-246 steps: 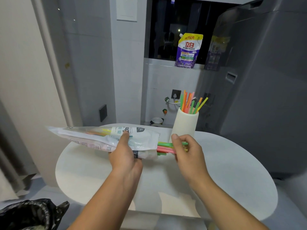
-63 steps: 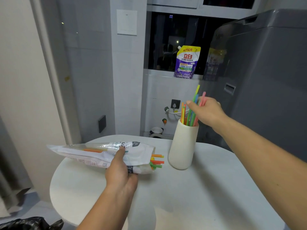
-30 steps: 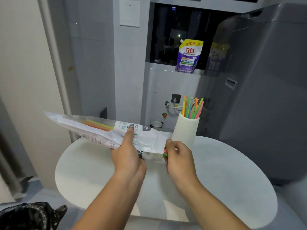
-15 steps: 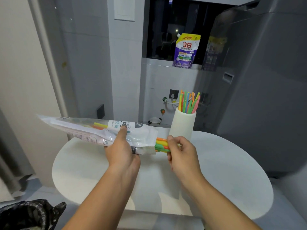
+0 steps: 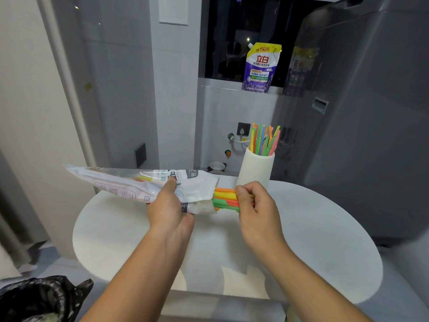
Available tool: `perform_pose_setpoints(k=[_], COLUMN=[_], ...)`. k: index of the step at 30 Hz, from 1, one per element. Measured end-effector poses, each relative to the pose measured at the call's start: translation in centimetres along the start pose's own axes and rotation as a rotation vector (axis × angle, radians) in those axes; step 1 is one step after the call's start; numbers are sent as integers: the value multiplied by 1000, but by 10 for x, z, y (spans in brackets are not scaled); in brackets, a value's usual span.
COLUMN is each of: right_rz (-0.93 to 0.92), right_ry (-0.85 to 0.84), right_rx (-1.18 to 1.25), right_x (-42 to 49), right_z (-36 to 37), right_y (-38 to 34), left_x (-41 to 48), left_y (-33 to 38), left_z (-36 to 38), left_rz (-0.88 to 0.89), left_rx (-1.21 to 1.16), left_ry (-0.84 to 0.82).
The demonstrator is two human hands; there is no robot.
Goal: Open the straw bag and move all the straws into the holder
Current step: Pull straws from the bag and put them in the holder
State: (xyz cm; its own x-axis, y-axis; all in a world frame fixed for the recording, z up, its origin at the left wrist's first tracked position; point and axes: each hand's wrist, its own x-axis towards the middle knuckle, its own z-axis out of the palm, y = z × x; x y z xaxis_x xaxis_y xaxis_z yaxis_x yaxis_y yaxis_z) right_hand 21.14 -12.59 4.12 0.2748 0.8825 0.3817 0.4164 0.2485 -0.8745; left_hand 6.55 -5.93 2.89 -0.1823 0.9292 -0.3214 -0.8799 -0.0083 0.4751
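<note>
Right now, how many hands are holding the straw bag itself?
1. The left hand grips the straw bag near its open end. The right hand pinches the straws sticking out of it, not the bag itself.

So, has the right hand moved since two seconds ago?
Yes. The right hand was up at the rim of the holder; now it is lower, in front of its base, gripping straws at the mouth of the bag.

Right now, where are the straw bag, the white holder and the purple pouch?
straw bag (image 5: 130, 184), head view, its clear middle part.
white holder (image 5: 255, 169), head view, middle of its side wall.
purple pouch (image 5: 261, 68), head view, its printed front.
</note>
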Motion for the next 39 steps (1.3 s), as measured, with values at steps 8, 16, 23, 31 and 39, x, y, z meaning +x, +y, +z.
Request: perform_pose_setpoints(k=[8,16,23,31,39], right_rz=[38,58,126,152,269], right_ry=[-5,-23,-17,-32,4], right_rx=[84,150,273,308,652], right_x=[7,10,12,11,2], right_z=[-6,-14,-24,-29,-12], right_y=[4,-2,-7,-13,-13], left_x=[2,3,5,6,0], left_y=[9,19,21,23,21], left_z=[2,2,2,2,2], left_rz=[-6,11,24,54,28], left_rx=[14,21,12,0,12], left_ry=[72,61,85,113,113])
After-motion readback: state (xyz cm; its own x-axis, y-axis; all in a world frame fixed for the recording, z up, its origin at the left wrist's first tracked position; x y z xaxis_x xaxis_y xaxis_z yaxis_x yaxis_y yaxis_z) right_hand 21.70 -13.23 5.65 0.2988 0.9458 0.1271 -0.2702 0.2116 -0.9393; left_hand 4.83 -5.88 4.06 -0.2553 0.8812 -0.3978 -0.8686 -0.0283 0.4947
